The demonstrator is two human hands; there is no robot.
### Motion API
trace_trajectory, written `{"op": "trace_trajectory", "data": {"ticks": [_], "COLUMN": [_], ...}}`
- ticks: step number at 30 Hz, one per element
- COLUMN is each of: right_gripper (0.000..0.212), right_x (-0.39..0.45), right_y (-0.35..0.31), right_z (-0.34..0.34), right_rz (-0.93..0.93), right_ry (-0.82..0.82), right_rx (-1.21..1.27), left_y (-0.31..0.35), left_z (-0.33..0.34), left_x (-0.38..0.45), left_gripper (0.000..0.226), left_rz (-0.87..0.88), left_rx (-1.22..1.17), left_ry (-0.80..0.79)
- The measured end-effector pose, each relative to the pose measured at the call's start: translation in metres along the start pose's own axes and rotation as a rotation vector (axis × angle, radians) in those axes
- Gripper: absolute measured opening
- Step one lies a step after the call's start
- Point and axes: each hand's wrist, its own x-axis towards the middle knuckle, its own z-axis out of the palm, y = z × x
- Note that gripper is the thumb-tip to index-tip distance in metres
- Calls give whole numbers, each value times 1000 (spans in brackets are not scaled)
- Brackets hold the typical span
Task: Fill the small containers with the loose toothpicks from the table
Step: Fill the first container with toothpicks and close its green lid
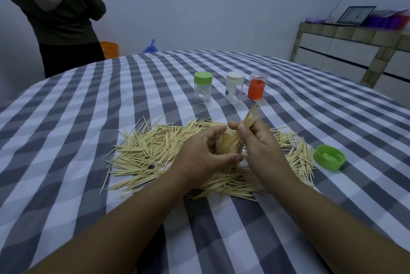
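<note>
A wide pile of loose toothpicks [153,151] lies on the checked tablecloth [88,118] in front of me. My left hand [204,153] curls round a small clear container [228,147] packed with toothpicks, its open mouth facing me. Just above it, my right hand [259,140] pinches a bundle of toothpicks [251,113] that points up and away. Behind the pile stand three small containers: one with a green lid [202,89], one with a white lid [234,87] and one with an orange part [257,88]. The green and white ones hold only a few toothpicks.
A loose green lid [330,157] lies upturned at the right edge of the pile. A person [62,11] stands beyond the table at the back left. A tiled cabinet [355,56] with a laptop [355,15] is at the far right.
</note>
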Motion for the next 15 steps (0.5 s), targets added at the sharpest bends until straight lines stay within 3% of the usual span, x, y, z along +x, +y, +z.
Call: {"op": "trace_trajectory", "data": {"ticks": [5,9,15], "right_gripper": [22,17,29], "right_x": [3,6,6], "right_y": [4,4,5], "right_z": [-6,-11,-13], "right_rz": [10,-76,-243], "right_ry": [-25,16,-14], "right_rx": [-142,-158,-178], "left_y": [-3,-3,-4], "left_z": [-1,-1,-2], "left_x": [1,1,0], "left_gripper": [77,78,78], "left_rz": [-16,-30,-24], "left_rx": [-9,-33,-53], "left_ry": [-4,-14,-29]}}
